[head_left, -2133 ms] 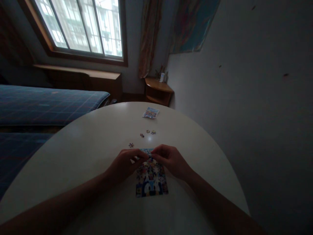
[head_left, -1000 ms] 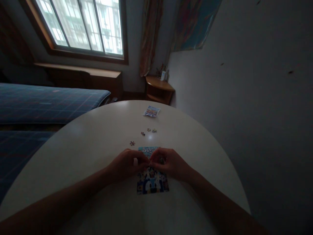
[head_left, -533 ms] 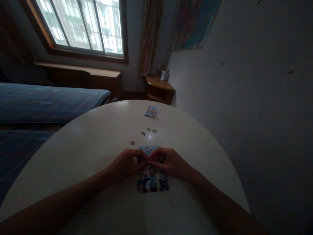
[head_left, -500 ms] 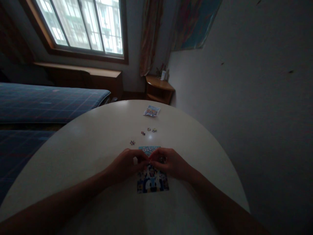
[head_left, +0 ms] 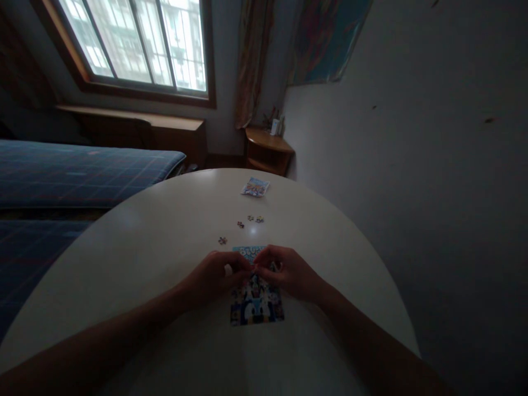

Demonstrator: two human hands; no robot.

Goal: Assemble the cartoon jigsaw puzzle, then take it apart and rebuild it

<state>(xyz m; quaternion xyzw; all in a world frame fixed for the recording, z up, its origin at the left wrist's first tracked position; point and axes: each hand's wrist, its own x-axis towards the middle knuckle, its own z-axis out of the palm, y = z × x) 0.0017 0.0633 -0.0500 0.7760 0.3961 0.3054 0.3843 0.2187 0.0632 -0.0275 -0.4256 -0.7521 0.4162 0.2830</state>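
Observation:
A jigsaw puzzle (head_left: 258, 312) with a blue cartoon dog's face and large lettering along its top lies flat on the round white table (head_left: 173, 220). Over its upper half, my left hand (head_left: 216, 278) and my right hand (head_left: 289, 272) meet at the fingertips. Thumb and fingers are pinched together on both. Whatever sits between them is too small and dark to make out, and the hands cover part of the picture. Just beyond lie several loose puzzle pieces: one piece (head_left: 223, 241) to the left, another piece (head_left: 240, 225), and a pair (head_left: 254, 219) close together.
Toward the table's far edge lies a small printed packet or card (head_left: 255, 187). A bed with a plaid mattress (head_left: 91, 170) is to the left. A wooden corner shelf (head_left: 270, 142) stands behind the table, and a white wall (head_left: 396, 154) runs along the right.
My right hand's fingers have lifted and shifted slightly at the fingertips. My left hand stays nearly still, and the puzzle and loose pieces keep their places.

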